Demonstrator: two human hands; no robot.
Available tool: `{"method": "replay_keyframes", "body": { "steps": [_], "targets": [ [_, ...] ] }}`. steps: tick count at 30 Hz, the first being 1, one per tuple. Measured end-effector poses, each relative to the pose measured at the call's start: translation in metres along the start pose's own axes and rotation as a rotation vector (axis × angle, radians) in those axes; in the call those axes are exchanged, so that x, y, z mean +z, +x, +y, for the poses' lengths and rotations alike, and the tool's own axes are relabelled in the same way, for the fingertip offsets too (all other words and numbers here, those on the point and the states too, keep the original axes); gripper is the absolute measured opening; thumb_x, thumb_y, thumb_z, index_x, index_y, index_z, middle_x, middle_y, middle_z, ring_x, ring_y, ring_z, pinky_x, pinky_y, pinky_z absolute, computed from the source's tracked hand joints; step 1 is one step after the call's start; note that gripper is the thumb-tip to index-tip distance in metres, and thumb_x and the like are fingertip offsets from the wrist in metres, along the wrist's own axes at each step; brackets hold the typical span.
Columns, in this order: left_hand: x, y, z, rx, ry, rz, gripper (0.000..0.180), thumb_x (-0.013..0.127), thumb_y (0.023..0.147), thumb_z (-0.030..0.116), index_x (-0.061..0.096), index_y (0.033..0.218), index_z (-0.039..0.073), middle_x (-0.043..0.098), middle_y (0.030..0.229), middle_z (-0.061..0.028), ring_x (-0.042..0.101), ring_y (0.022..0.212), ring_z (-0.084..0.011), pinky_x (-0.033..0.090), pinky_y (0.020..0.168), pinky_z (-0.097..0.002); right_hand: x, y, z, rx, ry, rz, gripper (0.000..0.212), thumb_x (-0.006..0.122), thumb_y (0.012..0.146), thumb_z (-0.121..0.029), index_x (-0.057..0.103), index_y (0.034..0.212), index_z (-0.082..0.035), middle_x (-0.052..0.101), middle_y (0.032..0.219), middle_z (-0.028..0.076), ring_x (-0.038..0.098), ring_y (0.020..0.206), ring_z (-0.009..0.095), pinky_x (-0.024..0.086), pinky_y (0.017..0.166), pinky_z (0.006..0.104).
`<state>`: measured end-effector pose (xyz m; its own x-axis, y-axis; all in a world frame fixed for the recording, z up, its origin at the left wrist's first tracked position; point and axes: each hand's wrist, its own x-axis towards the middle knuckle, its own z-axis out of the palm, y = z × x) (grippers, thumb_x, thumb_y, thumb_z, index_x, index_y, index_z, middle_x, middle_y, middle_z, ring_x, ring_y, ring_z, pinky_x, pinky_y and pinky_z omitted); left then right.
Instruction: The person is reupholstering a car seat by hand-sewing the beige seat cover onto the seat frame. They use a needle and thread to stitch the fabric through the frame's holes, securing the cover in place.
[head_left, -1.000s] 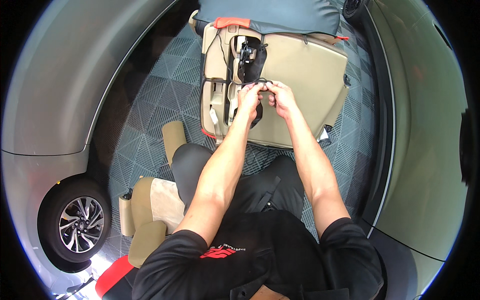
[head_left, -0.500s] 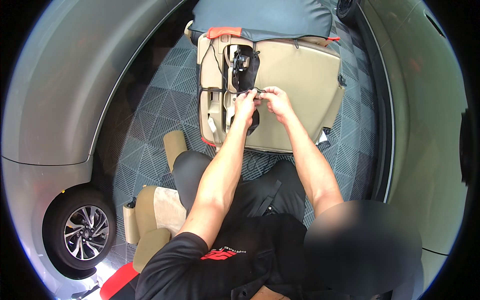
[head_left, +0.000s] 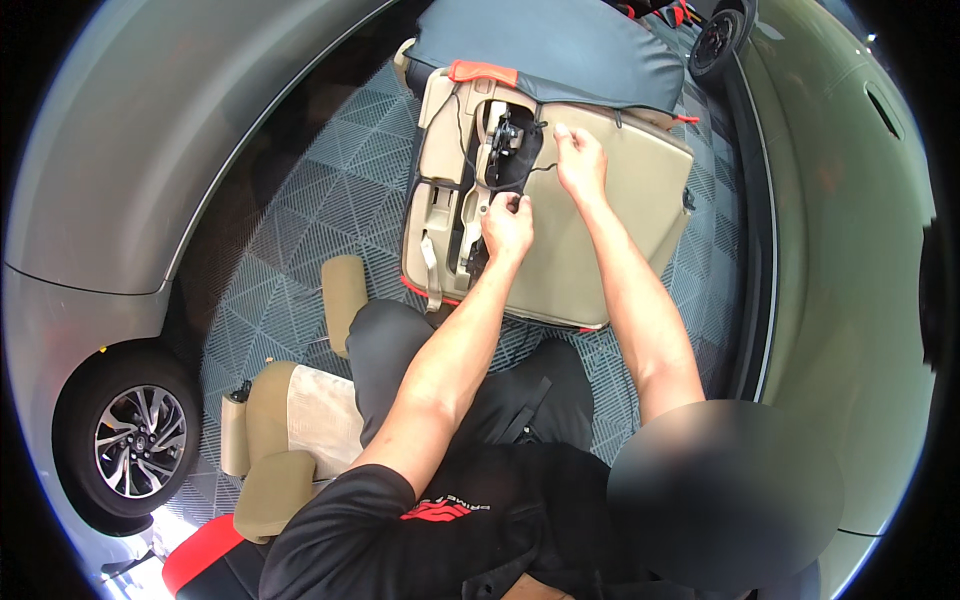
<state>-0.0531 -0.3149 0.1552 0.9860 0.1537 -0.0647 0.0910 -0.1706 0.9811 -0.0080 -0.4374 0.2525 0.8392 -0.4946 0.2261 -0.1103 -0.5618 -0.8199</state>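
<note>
A car seat part [head_left: 600,225] with a beige panel lies on the floor before me, a dark grey cover [head_left: 550,50] with red edging over its far end. A thin black cord [head_left: 520,186] crosses the slot in the panel, where black cloth and a metal mechanism [head_left: 503,135] show. My right hand [head_left: 582,163] is pinched closed above the panel; the cord's end runs up to it. Nearer me, my left hand [head_left: 508,228] is closed at the slot's edge, with something black at its fingertips that I cannot make out.
A silver car body with a wheel [head_left: 142,442] stands on the left, a greenish car body [head_left: 840,250] on the right. Beige headrests [head_left: 345,300] and another beige seat piece [head_left: 325,410] lie at my left. Grey floor tiles [head_left: 300,200] lie around the seat.
My hands, close together at the cord before, have come apart. The right one has moved up and away with the cord; the left is lower by the slot. The whole view has shifted slightly.
</note>
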Motion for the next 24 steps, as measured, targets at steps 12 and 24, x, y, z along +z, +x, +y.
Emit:
{"method": "replay_keyframes", "body": {
  "steps": [12, 24],
  "targets": [
    [-0.005, -0.010, 0.017, 0.031, 0.099, 0.001, 0.024, 0.073, 0.089, 0.026, 0.064, 0.098, 0.005, 0.072, 0.084, -0.0166, 0.071, 0.082, -0.0364, 0.055, 0.079, -0.0462, -0.008, 0.053, -0.058, -0.689, -0.992, -0.522, 0.033, 0.061, 0.087, -0.011, 0.075, 0.116, -0.018, 0.074, 0.109, 0.014, 0.071, 0.103, 0.032, 0.058, 0.087, 0.0445],
    [-0.005, -0.009, 0.016, 0.017, 0.053, -0.005, 0.023, 0.074, 0.087, 0.023, 0.065, 0.096, 0.004, 0.073, 0.083, -0.0171, 0.072, 0.081, -0.0361, 0.055, 0.077, -0.0458, -0.013, 0.068, -0.077, -0.884, -1.166, -0.771, 0.021, 0.068, 0.080, -0.006, 0.072, 0.100, -0.012, 0.075, 0.095, 0.012, 0.072, 0.095, 0.032, 0.058, 0.078, 0.0444]
  ]
}}
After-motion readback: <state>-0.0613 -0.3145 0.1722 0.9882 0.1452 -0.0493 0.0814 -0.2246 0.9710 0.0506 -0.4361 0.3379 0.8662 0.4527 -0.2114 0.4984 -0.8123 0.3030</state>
